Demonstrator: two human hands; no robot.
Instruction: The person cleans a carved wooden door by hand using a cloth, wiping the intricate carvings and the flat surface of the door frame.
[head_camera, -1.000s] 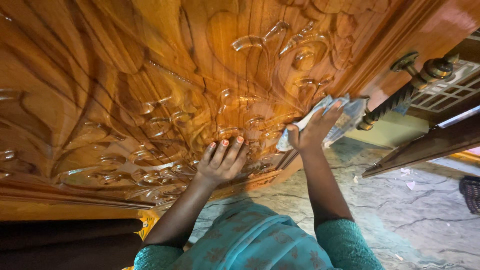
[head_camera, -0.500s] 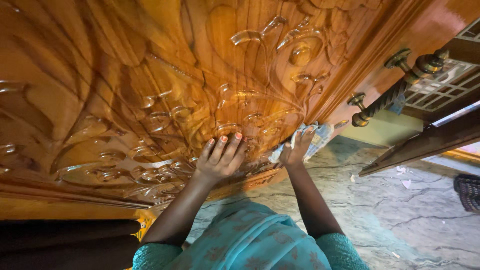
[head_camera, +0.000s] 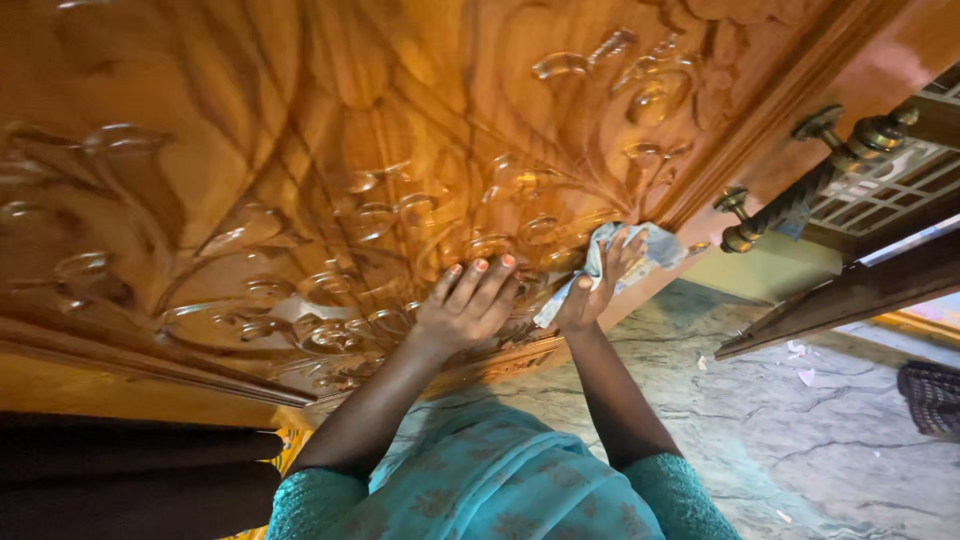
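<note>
A glossy carved wooden door (head_camera: 300, 150) fills most of the view. My left hand (head_camera: 468, 305) lies flat on the carving near the door's lower edge, fingers together, holding nothing. Just right of it, my right hand (head_camera: 598, 283) presses a pale crumpled cloth (head_camera: 652, 245) against the carved panel close to the door's raised frame. Both forearms reach up from teal sleeves.
A twisted brass door handle (head_camera: 800, 190) sticks out from the door's right edge. Beyond it are a metal window grille (head_camera: 900, 180) and a dark wooden frame (head_camera: 850, 295). A grey marble floor (head_camera: 800, 440) has small paper scraps; a dark basket (head_camera: 930, 395) sits far right.
My right hand with the cloth slid down and left from beside the handle to the panel's corner, then a little back up. The left hand stayed pressed on the carving.
</note>
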